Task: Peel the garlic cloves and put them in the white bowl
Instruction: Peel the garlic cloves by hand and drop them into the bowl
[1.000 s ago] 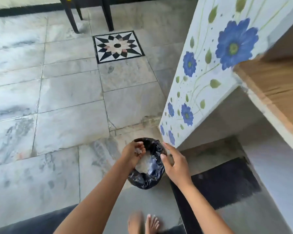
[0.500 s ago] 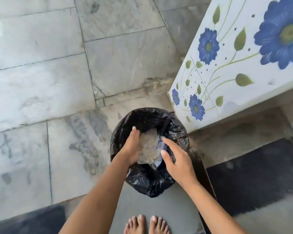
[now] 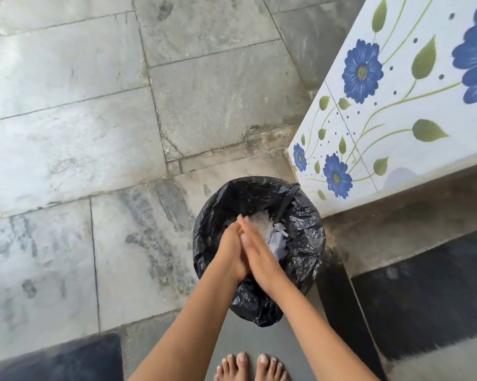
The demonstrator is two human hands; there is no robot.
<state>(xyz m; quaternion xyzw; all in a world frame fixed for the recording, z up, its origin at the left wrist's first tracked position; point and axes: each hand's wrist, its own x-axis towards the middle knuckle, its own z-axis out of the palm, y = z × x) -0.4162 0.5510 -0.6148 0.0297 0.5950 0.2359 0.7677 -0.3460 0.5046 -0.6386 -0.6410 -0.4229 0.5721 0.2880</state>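
Grip holds nothing: left hand (image 3: pixel 230 250) and right hand (image 3: pixel 260 257) are pressed flat palm to palm, fingers straight, just above the mouth of the black bin bag (image 3: pixel 304 243). Reads as brushing scraps off the palms, but that's a guess from a single instant. Inside the bag are pale papery scraps (image 3: pixel 260 220), likely garlic skins, plus white paper bits (image 3: pixel 277 240). The bag sits on the grey stone floor (image 3: pixel 94 133), close to the corner of a white tile panel with blue flowers (image 3: pixel 397 125); dark mat (image 3: pixel 424 287) to the right, bare feet (image 3: pixel 233 367) at the bottom edge. Garlic cloves and white bowl: neither in view, place unknown. Step judged: dumping peels, so peeling is probably finished or paused. Next move calls for lifting both hands clear of the bag and returning to wherever cloves and bowl sit.
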